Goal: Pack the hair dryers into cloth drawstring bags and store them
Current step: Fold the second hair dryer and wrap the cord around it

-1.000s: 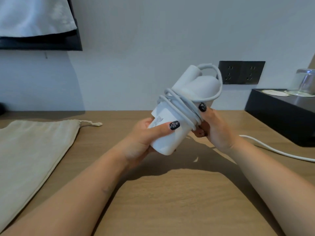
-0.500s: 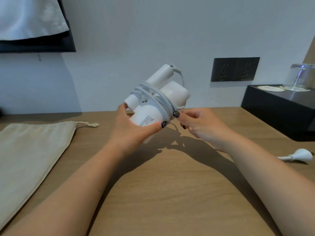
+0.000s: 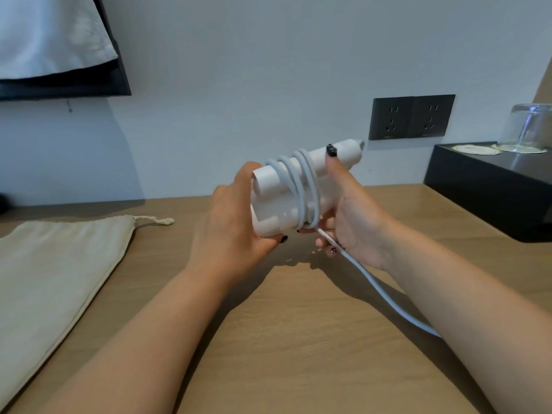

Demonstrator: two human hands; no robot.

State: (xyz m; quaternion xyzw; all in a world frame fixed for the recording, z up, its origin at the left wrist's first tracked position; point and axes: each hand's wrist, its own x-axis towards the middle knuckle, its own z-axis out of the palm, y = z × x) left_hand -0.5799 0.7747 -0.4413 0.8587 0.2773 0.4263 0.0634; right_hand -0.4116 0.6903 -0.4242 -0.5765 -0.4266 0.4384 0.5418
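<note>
White hair dryer (image 3: 280,201) being held above wooden table (image 3: 298,339), long axis running lower-left to upper-right. Left hand (image 3: 236,231) closing around body end; right hand (image 3: 349,213) gripping handle, thumb pressing on top, lower fingers pinching cord (image 3: 385,297). Cord wrapping partly done (loose tail trailing off to right, plug not visible). Cloth bag (image 3: 53,279) lying flat to left, well apart, nearer left hand; mouth facing dryer.

wooden table (image 3: 298,339) | cloth bag (image 3: 50,279) flat, left | black tray (image 3: 484,186) right
</note>
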